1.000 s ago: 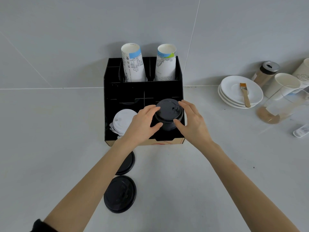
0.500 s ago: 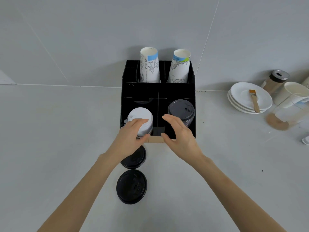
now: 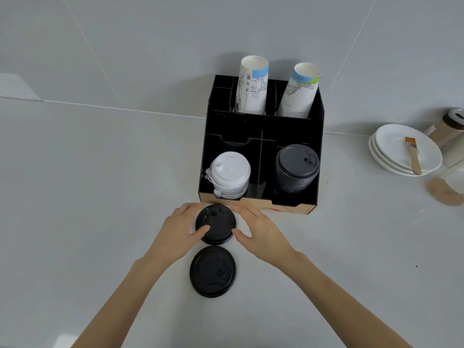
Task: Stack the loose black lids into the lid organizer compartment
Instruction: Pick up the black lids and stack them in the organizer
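Note:
Two loose black lids lie on the counter in front of the black organizer (image 3: pixel 263 124). The farther lid (image 3: pixel 215 223) sits between my hands: my left hand (image 3: pixel 179 231) has its thumb on the lid's left rim and fingers curled round the far side, my right hand (image 3: pixel 259 231) touches its right rim with fingers spread. The nearer lid (image 3: pixel 213 271) lies flat and untouched. A stack of black lids (image 3: pixel 296 167) fills the organizer's front right compartment; a stack of white lids (image 3: pixel 229 173) fills the front left one.
Two tall sleeves of paper cups (image 3: pixel 252 85) stand in the organizer's back compartments. To the right are stacked white saucers (image 3: pixel 391 151) with a small brush (image 3: pixel 413 156) on top, and a brown shaker (image 3: pixel 447 125) by the wall.
Both hands left the black lid stack in the right compartment, drew back toward me and came down around the farther loose lid on the counter.

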### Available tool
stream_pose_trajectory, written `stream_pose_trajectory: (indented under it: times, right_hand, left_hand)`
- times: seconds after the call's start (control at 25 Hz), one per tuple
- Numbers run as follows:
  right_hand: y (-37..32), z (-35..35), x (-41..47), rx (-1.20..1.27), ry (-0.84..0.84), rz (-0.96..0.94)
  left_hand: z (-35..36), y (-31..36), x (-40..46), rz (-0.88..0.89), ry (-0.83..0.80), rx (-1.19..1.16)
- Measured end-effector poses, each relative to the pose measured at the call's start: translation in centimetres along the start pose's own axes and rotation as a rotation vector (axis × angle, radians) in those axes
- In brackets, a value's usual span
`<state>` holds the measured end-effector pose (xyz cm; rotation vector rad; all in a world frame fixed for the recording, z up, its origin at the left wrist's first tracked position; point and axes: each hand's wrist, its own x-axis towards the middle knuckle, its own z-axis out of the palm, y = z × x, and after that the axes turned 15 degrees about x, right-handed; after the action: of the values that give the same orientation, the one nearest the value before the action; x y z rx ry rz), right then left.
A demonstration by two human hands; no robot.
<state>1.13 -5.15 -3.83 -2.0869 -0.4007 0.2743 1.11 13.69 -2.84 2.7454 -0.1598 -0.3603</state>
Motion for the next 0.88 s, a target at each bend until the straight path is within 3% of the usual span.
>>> stream_pose_trajectory:
  times: [0.32, 0.88]
  right_hand:
    - [1.2, 1.4, 0.9, -0.061, -0.103, 0.064]
    - [1.7, 0.4, -3.2, -0.069, -0.048, 0.136]
  left_hand:
    - [2.0, -1.0, -0.2, -0.057, -0.06, 0.008]
    - [4.1, 2.4, 0.4, 0.052, -0.064, 0.116]
